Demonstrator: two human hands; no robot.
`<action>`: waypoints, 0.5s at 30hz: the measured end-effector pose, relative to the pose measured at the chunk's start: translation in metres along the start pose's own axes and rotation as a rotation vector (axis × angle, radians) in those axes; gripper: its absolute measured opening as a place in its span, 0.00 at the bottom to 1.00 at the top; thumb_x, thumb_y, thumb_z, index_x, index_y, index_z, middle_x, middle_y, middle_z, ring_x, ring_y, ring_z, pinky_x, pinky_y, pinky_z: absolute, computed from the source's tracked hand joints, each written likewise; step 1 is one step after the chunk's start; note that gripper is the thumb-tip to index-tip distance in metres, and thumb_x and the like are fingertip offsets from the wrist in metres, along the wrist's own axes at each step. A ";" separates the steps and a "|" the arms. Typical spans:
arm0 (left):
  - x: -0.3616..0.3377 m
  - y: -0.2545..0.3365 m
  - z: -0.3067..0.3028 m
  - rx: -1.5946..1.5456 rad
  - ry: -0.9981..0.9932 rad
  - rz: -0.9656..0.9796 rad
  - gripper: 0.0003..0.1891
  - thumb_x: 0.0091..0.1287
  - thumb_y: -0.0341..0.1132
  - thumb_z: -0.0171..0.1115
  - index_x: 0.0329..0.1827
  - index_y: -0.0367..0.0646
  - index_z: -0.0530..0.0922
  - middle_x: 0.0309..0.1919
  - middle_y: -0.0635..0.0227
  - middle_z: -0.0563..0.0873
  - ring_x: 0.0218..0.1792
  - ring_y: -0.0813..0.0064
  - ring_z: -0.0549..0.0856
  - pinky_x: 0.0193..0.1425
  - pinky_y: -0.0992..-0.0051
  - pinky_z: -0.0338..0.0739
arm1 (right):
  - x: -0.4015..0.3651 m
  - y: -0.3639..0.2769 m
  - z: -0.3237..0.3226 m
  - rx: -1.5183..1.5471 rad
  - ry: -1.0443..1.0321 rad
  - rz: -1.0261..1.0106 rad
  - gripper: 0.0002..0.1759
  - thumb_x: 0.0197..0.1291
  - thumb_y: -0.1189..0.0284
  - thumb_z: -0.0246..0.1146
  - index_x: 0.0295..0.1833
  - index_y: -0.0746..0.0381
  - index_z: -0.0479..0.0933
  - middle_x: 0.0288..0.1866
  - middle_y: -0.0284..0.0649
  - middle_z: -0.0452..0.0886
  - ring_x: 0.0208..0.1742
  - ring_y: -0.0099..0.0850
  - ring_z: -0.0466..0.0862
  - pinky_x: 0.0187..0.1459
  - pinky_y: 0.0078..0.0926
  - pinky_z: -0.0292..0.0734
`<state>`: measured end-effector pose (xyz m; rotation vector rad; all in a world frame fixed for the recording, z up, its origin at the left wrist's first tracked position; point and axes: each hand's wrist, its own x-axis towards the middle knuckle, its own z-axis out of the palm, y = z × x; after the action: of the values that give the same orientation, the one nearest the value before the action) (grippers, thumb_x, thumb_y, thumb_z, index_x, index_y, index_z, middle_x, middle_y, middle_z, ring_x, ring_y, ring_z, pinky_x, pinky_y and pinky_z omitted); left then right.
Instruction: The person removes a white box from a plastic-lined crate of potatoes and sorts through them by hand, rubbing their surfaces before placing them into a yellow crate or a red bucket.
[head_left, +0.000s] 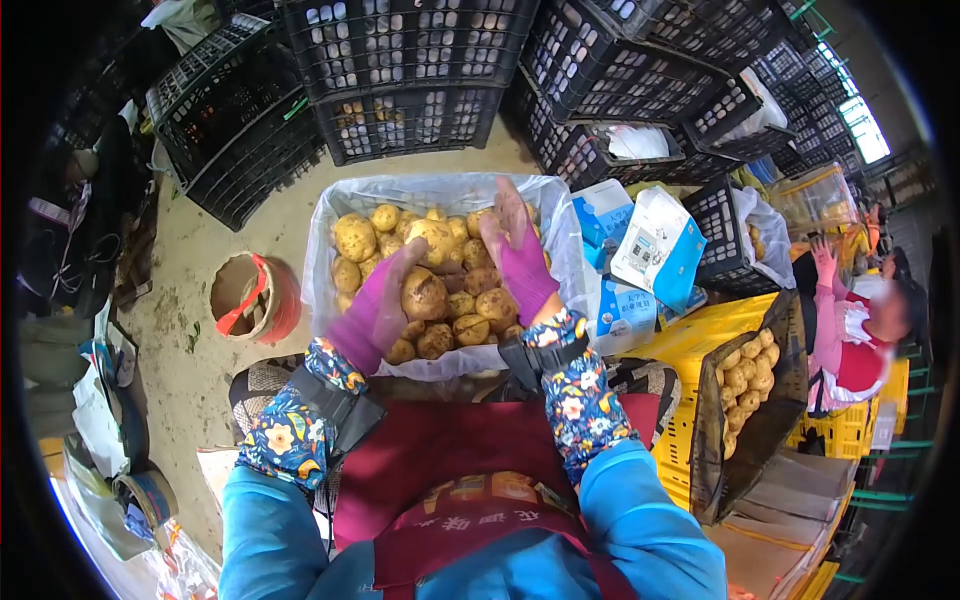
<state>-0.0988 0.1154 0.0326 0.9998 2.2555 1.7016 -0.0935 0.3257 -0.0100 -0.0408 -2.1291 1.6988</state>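
There is a box lined with a white plastic bag (440, 192) right in front of the person, and it is full of yellow potatoes (455, 330). Both hands wear pink gloves. The left hand (375, 308) is pressed against the left side of one big potato (424, 292) in the middle of the pile, with the thumb up over it. I cannot tell if the hand really grips it. The right hand (520, 255) is open and flat, with the fingers pointing to the far side, just right of the big potato. This hand hides some of the potatoes under it. The flowery sleeves (580, 390) and the red apron (450, 450) cover the near edge of the box. On the floor to the left stands an orange bucket (255, 295), close to the box but not touching it. On the far side, many black crates (400, 60) are piled up. Just right of the box stand blue and white cartons (655, 245), and they lean on each other. Nearer and more to the right is a yellow crate (700, 335), and a dark sack with more potatoes (745, 385) in it rests against it. Far to the right is another person, with a pink-gloved hand (825, 260) up in the air.
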 end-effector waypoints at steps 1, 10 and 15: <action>-0.006 -0.012 0.004 0.195 0.077 0.080 0.26 0.67 0.31 0.66 0.65 0.31 0.69 0.55 0.52 0.82 0.54 0.61 0.84 0.58 0.69 0.79 | -0.009 -0.022 0.000 0.053 -0.154 0.083 0.34 0.63 0.64 0.68 0.70 0.62 0.65 0.58 0.42 0.79 0.50 0.32 0.81 0.57 0.31 0.75; 0.008 -0.004 -0.001 -1.298 0.086 -0.530 0.26 0.76 0.52 0.52 0.68 0.43 0.69 0.64 0.56 0.77 0.65 0.57 0.76 0.67 0.57 0.73 | -0.049 -0.067 -0.035 0.569 0.042 0.342 0.30 0.57 0.74 0.67 0.67 0.65 0.70 0.61 0.38 0.76 0.61 0.26 0.76 0.63 0.24 0.71; 0.006 -0.042 -0.018 -1.279 -0.070 -0.564 0.26 0.74 0.48 0.56 0.68 0.43 0.70 0.64 0.58 0.77 0.67 0.61 0.76 0.66 0.65 0.75 | -0.134 -0.144 -0.248 -0.438 0.659 -0.097 0.28 0.54 0.72 0.70 0.62 0.64 0.74 0.56 0.43 0.80 0.58 0.36 0.80 0.61 0.33 0.75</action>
<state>-0.1297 0.0989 0.0027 0.0890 0.8139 2.1168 0.1449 0.4822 0.1269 -0.5346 -1.8915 0.9465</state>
